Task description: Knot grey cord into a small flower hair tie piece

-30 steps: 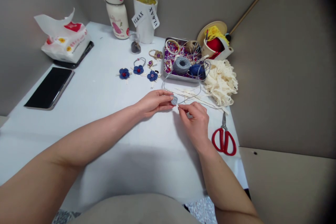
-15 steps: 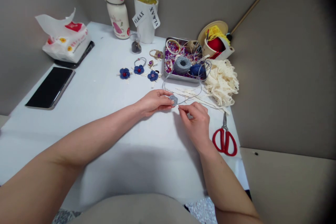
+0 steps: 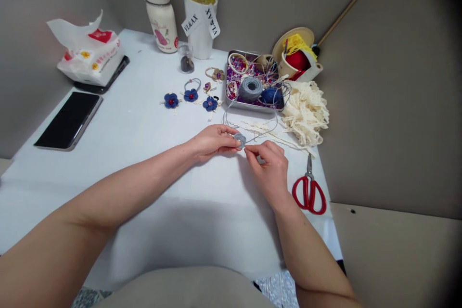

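The left hand has its grip closed on a small grey yarn piece, pinched between thumb and fingers just above the near-middle part of the white table; the right hand is just beside it, thumb and index finger drawn narrow at the piece's edge, though whatever is between those tips is too small to tell; a thin grey strand loops on the table between the piece and the metal tray; in the tray are a grey yarn roll, a blue yarn ball and many purple and red beads; cream lace is heaped at the tray's right side; red-handled scissors lie to the right of the right hand, blades pointing away from the person; three blue flowers lie left of the tray, a black phone farther left.
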Action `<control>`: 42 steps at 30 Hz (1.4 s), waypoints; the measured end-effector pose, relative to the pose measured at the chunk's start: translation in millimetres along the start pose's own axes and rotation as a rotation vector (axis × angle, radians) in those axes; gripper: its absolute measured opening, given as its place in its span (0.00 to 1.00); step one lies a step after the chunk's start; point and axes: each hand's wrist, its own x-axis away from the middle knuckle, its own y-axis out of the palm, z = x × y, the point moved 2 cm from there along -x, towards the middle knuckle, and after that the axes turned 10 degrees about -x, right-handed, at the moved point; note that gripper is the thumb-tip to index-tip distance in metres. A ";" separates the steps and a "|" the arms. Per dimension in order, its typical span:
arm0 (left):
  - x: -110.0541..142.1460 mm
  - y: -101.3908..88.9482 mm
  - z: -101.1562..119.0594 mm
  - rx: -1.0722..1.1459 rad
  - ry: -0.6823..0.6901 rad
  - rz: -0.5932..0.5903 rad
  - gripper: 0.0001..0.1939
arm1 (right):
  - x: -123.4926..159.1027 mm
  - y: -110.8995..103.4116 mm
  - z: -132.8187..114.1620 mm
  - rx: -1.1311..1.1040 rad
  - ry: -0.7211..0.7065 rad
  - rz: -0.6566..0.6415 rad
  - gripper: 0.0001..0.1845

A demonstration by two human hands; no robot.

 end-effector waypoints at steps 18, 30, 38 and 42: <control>1.8 3.2 3.2 0.003 0.032 0.021 0.20 | -0.9 -0.8 1.7 -0.069 0.052 0.004 0.04; -0.1 -1.8 1.9 0.033 0.017 0.037 0.21 | -1.6 -5.1 1.5 -0.125 0.095 -0.008 0.05; 0.2 -1.1 4.0 0.040 0.006 0.056 0.22 | -2.7 -6.8 0.0 -0.145 0.101 -0.013 0.05; -0.1 -1.2 3.3 0.036 0.012 0.052 0.22 | -2.2 -6.6 0.8 -0.145 0.108 -0.015 0.04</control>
